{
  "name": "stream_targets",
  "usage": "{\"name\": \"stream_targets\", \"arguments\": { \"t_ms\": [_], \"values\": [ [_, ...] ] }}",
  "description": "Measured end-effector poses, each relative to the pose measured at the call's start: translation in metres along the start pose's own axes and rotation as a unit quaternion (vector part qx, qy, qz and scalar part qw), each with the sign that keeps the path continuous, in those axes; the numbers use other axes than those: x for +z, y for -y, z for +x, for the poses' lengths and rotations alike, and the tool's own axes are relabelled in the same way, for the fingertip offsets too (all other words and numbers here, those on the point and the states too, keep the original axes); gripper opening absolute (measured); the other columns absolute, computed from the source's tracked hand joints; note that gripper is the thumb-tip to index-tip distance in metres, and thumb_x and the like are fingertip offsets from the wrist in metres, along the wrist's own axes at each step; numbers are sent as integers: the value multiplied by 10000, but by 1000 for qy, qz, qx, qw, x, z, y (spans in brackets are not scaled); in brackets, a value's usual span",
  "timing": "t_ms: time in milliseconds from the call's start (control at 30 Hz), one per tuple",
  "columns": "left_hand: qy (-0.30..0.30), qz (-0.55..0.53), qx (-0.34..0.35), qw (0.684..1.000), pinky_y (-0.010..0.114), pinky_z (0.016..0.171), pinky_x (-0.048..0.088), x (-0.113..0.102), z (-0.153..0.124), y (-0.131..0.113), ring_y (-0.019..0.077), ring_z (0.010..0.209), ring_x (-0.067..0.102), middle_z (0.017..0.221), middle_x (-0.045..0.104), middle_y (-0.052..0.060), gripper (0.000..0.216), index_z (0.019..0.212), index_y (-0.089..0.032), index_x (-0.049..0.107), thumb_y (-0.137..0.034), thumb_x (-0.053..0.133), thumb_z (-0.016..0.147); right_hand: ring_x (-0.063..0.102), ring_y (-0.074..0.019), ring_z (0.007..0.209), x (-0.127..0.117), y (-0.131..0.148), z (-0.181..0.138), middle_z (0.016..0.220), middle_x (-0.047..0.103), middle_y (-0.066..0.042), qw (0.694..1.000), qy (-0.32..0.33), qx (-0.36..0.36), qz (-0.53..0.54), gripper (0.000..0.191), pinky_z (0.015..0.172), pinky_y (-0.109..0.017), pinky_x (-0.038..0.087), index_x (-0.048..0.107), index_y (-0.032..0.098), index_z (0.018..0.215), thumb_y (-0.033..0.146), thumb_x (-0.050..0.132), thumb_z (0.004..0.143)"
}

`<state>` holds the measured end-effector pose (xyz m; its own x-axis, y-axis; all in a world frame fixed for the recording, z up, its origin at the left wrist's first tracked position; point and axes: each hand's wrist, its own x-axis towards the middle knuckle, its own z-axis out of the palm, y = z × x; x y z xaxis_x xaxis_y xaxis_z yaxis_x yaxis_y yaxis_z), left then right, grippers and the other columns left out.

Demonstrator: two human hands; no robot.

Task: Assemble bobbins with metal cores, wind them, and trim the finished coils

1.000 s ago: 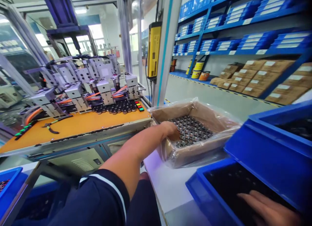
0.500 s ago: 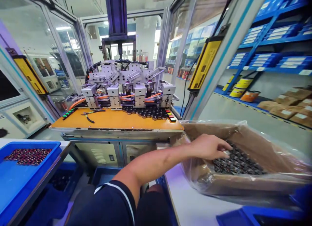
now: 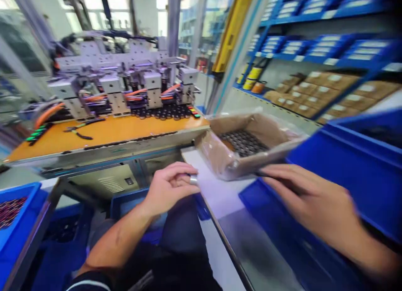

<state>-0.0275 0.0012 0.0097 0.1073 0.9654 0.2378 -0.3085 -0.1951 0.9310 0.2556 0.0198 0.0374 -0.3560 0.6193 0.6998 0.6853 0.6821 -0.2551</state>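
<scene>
Between the thumb and fingers of my left hand is a small silver metal cylinder, held over my lap beside the white table edge. My right hand reaches in from the right, slightly blurred, its fingers closed together. Its fingertips are at the back edge of a blue bin, close to the carton; what they grip, if anything, I cannot make out. The plastic-lined cardboard carton stands on the white table and contains many small dark metal cylinders.
A machine stands behind an orange worktop, which carries pliers and rows of black parts. A larger blue bin is at the right. To the left is a blue tray with small reddish parts.
My left hand has come out of the carton, moving left with a silver cylinder in it. My right hand has entered view. The view has turned right.
</scene>
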Motion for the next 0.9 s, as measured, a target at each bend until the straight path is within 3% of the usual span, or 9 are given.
{"name": "stream_targets", "arguments": {
  "t_ms": [100, 267, 367, 500, 633, 900],
  "values": [
    [11, 36, 28, 999, 194, 655, 578, 8, -3, -3, 66, 664, 644, 1026, 696, 70, 297, 888, -159, 780, -112, 866, 607, 655, -154, 829, 17, 23, -12, 905, 654, -61, 997, 18, -31, 66, 74, 714, -272, 564, 651, 186, 949, 145, 613, 901],
    [49, 4, -27, 998, 232, 673, 605, 22, -11, 8, 124, 701, 700, 958, 753, 94, 350, 969, -155, 761, -105, 852, 635, 614, -121, 762, 32, 53, -26, 828, 615, -45, 985, 31, -58, 160, 90, 658, -229, 541, 582, 154, 949, 85, 606, 895],
    [73, -32, -35, 996, 258, 706, 616, 30, -12, 17, 145, 748, 722, 1040, 744, 105, 341, 942, -165, 766, -101, 861, 621, 614, -122, 765, 30, 53, -30, 822, 619, -53, 982, 33, -75, 171, 96, 659, -229, 542, 573, 145, 952, 77, 608, 894],
    [106, -22, 11, 994, 246, 750, 612, 39, -9, 24, 152, 806, 729, 1042, 736, 111, 193, 794, -156, 775, -76, 848, 635, 612, -124, 766, 27, 48, -30, 822, 619, -63, 981, 28, -68, 177, 86, 657, -230, 548, 571, 138, 947, 77, 603, 895],
    [95, -18, 42, 994, 259, 786, 620, 47, -6, 26, 176, 852, 739, 982, 746, 88, 394, 923, -178, 780, -39, 874, 566, 617, -124, 765, 26, 46, -31, 819, 625, -61, 982, 24, -61, 178, 76, 659, -234, 553, 576, 146, 940, 91, 609, 899],
    [103, 18, -26, 994, 209, 721, 616, 52, -7, 24, 148, 787, 738, 969, 779, 67, 371, 966, -199, 786, -70, 853, 625, 645, -121, 777, 26, 44, -32, 815, 661, -61, 984, 15, -68, 164, 57, 679, -223, 563, 602, 143, 917, 91, 615, 897]
  ]
}}
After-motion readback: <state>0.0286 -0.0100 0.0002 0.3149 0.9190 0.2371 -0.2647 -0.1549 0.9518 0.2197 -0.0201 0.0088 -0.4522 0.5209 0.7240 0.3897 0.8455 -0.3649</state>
